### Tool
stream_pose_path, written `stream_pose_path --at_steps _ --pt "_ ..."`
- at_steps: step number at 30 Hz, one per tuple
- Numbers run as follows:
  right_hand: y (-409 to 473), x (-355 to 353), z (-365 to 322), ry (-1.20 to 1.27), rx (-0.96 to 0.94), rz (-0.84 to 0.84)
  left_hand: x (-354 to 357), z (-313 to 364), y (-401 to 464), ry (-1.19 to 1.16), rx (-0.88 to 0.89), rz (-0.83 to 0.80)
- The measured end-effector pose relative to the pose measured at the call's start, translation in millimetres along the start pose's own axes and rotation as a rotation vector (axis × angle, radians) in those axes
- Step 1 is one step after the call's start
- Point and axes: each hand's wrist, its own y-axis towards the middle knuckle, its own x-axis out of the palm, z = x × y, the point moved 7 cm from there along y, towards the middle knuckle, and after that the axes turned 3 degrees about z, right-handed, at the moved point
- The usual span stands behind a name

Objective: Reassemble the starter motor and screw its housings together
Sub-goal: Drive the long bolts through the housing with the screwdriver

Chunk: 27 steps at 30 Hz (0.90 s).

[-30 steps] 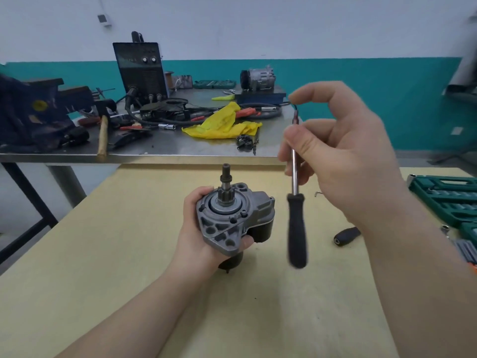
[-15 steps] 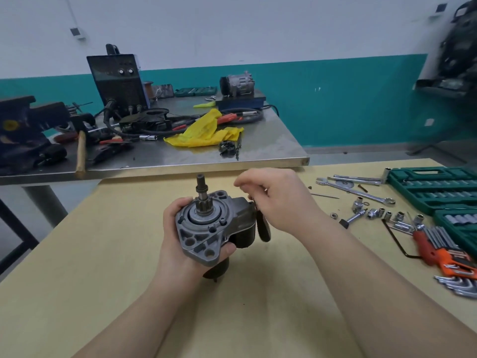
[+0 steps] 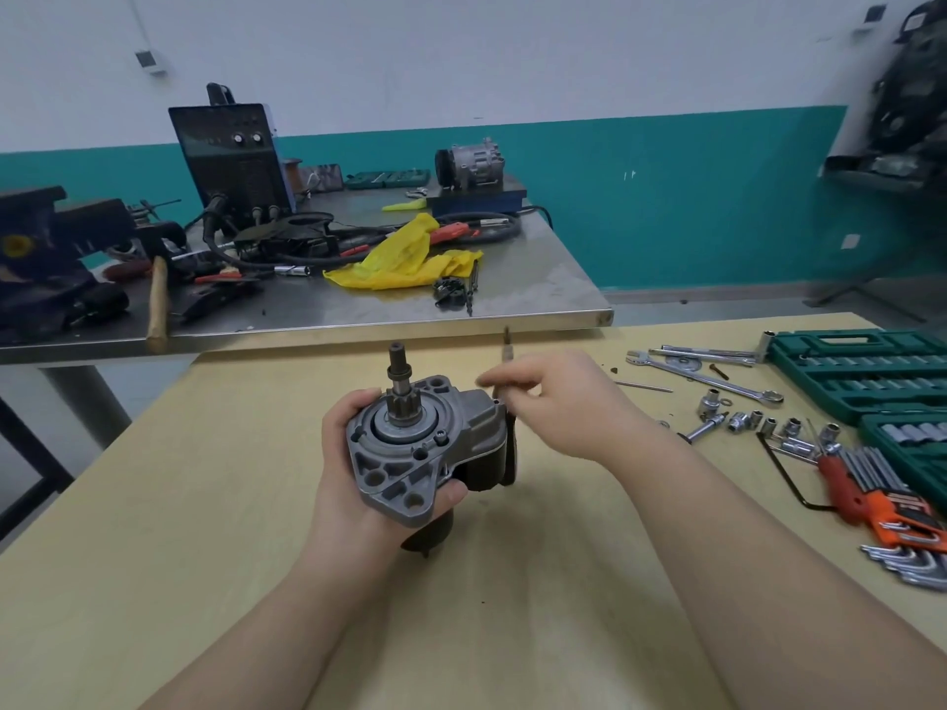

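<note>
The starter motor (image 3: 410,453) is a grey cast housing with a toothed pinion shaft pointing up and a black body below. My left hand (image 3: 343,463) grips it from the left, standing it on the yellow table (image 3: 205,581). My right hand (image 3: 558,402) pinches the shaft of a screwdriver (image 3: 509,443) right beside the motor's right side. The screwdriver's black handle hangs down and its metal tip sticks up above my fingers.
Loose sockets (image 3: 743,420), a long wrench (image 3: 712,379), red-handled hex keys (image 3: 871,489) and green socket cases (image 3: 861,371) lie at the right. A steel workbench (image 3: 461,315) behind carries a welder, yellow cloth (image 3: 405,258), hammer and vise.
My right hand dropped from high up with the hanging screwdriver and came against the motor's right side. The camera view swung right, bringing the tools into sight.
</note>
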Motion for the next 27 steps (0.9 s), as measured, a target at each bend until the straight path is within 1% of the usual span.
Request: stream_pose_path --at_steps 2,3,8,10,11,13,15,17,19,21,23,26,27 --pt "3 -20 9 0.181 0.06 0.158 -1 -2 -1 -0.005 -0.02 0.007" --pt "3 -32 14 0.233 0.063 0.242 -1 -2 -1 0.005 -0.022 0.008" --pt "-10 -67 12 0.204 -0.064 0.604 1 -1 -1 0.026 -0.012 -0.002" --pt "-13 -72 9 0.205 -0.103 0.689 0 -1 -2 0.033 -0.009 0.0" --pt "-13 -73 7 0.179 -0.112 0.693 0 -1 -2 0.033 -0.011 0.002" --pt "-10 -73 5 0.085 -0.1 0.65 -1 0 -2 0.034 -0.017 0.001" --pt "-7 -72 2 0.017 -0.05 0.584 -1 0 -3 0.044 -0.011 -0.002" --pt "-4 -70 -4 0.007 0.007 0.524 -1 0 -2 0.047 -0.018 -0.002" --pt "-5 -69 -14 0.114 0.043 0.442 0 0 -2 0.046 -0.022 -0.006" --pt "-8 -66 -26 0.252 0.069 0.323 0 -3 -2 0.039 -0.025 -0.007" --pt "-13 -61 -42 0.316 0.047 0.205 0 -4 -2 0.031 -0.021 -0.005" --pt "-21 -53 -67 0.486 -0.003 0.018 0 -5 0 0.046 0.013 -0.006" --pt "-25 -49 -73 0.49 -0.013 -0.039 0 -6 0 0.051 0.018 -0.009"
